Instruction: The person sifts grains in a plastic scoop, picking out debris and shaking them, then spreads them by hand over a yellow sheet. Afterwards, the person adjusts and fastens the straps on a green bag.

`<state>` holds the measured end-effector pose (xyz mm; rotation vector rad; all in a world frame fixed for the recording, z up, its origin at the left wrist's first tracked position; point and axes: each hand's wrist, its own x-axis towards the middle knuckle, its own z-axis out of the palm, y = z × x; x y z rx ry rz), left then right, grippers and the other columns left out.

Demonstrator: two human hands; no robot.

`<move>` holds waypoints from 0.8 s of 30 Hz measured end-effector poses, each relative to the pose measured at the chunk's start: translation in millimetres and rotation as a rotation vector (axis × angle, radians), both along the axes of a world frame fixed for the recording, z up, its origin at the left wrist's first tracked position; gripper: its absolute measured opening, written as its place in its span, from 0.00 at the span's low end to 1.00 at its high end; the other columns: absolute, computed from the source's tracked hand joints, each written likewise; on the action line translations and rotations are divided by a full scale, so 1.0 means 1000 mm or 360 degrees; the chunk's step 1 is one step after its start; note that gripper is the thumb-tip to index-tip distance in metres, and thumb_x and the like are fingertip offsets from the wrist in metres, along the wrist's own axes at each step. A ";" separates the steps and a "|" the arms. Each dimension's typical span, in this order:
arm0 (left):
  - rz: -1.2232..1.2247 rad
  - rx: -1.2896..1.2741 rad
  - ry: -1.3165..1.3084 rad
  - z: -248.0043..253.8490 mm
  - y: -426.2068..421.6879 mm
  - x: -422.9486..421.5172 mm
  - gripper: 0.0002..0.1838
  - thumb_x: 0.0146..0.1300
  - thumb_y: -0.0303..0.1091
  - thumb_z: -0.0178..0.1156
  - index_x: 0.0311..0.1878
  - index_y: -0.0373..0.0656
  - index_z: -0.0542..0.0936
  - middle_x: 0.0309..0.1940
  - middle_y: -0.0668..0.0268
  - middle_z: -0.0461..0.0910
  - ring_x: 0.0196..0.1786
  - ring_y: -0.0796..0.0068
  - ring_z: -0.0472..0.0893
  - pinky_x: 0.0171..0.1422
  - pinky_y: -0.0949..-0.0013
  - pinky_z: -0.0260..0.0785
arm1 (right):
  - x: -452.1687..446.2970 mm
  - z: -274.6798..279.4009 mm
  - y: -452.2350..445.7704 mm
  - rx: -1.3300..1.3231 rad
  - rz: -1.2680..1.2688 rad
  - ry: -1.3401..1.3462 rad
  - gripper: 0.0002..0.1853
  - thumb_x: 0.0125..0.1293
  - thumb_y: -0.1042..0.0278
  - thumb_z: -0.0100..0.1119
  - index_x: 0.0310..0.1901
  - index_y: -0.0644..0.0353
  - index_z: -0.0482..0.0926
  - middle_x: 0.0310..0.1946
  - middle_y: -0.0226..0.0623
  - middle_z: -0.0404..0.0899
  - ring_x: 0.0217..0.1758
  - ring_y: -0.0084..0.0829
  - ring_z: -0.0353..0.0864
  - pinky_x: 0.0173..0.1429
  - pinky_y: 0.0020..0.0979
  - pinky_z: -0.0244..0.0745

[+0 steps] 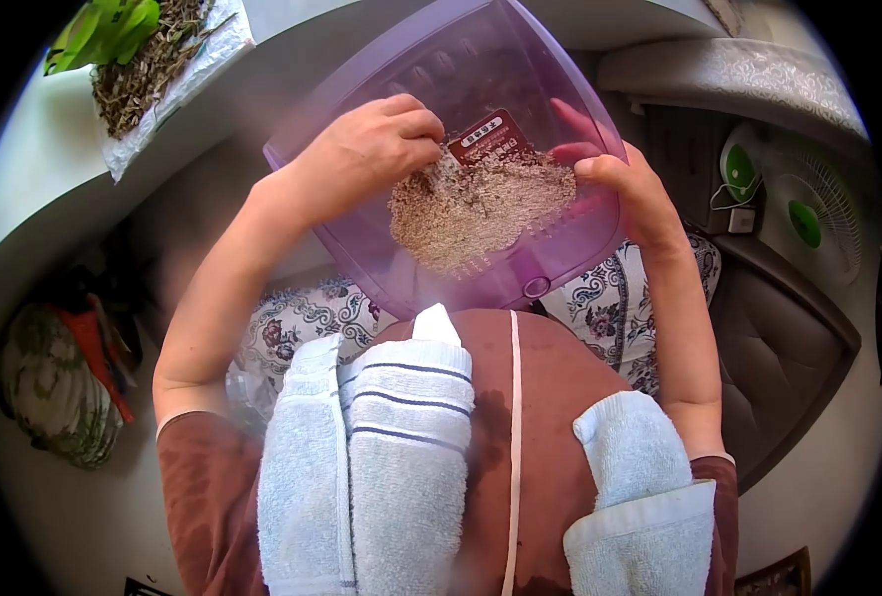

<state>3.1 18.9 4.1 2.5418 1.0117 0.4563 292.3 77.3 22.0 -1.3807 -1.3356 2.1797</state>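
Observation:
A translucent purple plastic bin (530, 288) is tilted in front of my body. In it lies a heap of pale tan, grain-like bits (481, 214) with darker specks. My right hand (620, 184) grips the bin's right wall, thumb on the inside and fingers showing through the plastic. My left hand (391, 139) reaches into the bin with its fingers closed at the heap's upper left edge. A whitish, shiny patch shows by the fingertips; what they hold is hidden. Behind the heap, a dark red card or packet (487, 139) with white print is partly buried.
Dried brown plant pieces (148, 84) lie on a white sheet (177, 104) on the ledge at upper left, beside green leaves (103, 35). Towels (411, 447) hang over my chest. A fan (813, 214) and a brown padded seat (784, 368) stand at right.

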 end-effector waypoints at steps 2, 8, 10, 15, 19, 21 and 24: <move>0.0123 -0.0047 -0.0074 0.000 0.003 -0.008 0.08 0.51 0.25 0.62 0.36 0.42 0.80 0.41 0.68 0.78 0.46 0.68 0.77 0.50 0.69 0.73 | 0.002 0.005 0.000 -0.0007 -0.0044 0.0003 0.35 0.53 0.63 0.57 0.65 0.62 0.67 0.41 0.34 0.76 0.44 0.21 0.71 0.53 0.23 0.65; 0.0561 0.0044 -0.0199 0.004 0.002 -0.009 0.10 0.54 0.25 0.63 0.41 0.45 0.81 0.40 0.69 0.79 0.42 0.67 0.80 0.46 0.69 0.74 | 0.012 0.009 0.002 0.0003 -0.0038 -0.0036 0.38 0.51 0.61 0.57 0.67 0.61 0.64 0.43 0.37 0.75 0.46 0.24 0.72 0.52 0.24 0.67; 0.0691 0.0000 -0.0193 0.004 -0.001 -0.007 0.10 0.54 0.25 0.63 0.42 0.45 0.81 0.40 0.68 0.79 0.42 0.68 0.80 0.44 0.69 0.75 | 0.012 0.013 0.001 -0.0021 -0.0078 -0.0015 0.36 0.53 0.63 0.57 0.66 0.64 0.64 0.42 0.37 0.76 0.47 0.23 0.71 0.55 0.24 0.64; 0.0800 -0.0067 -0.0175 0.002 -0.008 -0.010 0.12 0.53 0.26 0.65 0.43 0.47 0.81 0.40 0.68 0.78 0.41 0.69 0.80 0.43 0.69 0.75 | 0.019 0.013 0.002 -0.0050 -0.0122 -0.0029 0.37 0.53 0.62 0.57 0.67 0.64 0.64 0.43 0.37 0.76 0.47 0.24 0.72 0.54 0.24 0.66; 0.0672 0.0012 -0.0141 0.006 -0.001 0.009 0.14 0.50 0.27 0.67 0.43 0.48 0.81 0.40 0.69 0.78 0.41 0.68 0.79 0.45 0.68 0.74 | 0.017 0.018 0.004 -0.0059 -0.0105 -0.0013 0.37 0.53 0.62 0.57 0.67 0.64 0.63 0.43 0.38 0.76 0.47 0.24 0.73 0.54 0.25 0.67; 0.0557 0.0096 -0.0074 0.007 0.001 0.011 0.13 0.49 0.28 0.67 0.41 0.48 0.81 0.40 0.69 0.77 0.42 0.68 0.79 0.46 0.67 0.74 | 0.018 0.017 0.005 -0.0059 -0.0098 -0.0020 0.37 0.53 0.62 0.57 0.67 0.64 0.63 0.43 0.38 0.76 0.47 0.24 0.73 0.54 0.25 0.67; 0.0528 -0.0002 -0.0052 0.006 -0.001 -0.003 0.10 0.50 0.27 0.66 0.38 0.46 0.81 0.40 0.69 0.78 0.43 0.68 0.79 0.47 0.67 0.74 | 0.020 0.016 0.006 -0.0034 -0.0071 -0.0125 0.43 0.48 0.53 0.59 0.69 0.54 0.61 0.47 0.40 0.72 0.43 0.25 0.76 0.39 0.22 0.77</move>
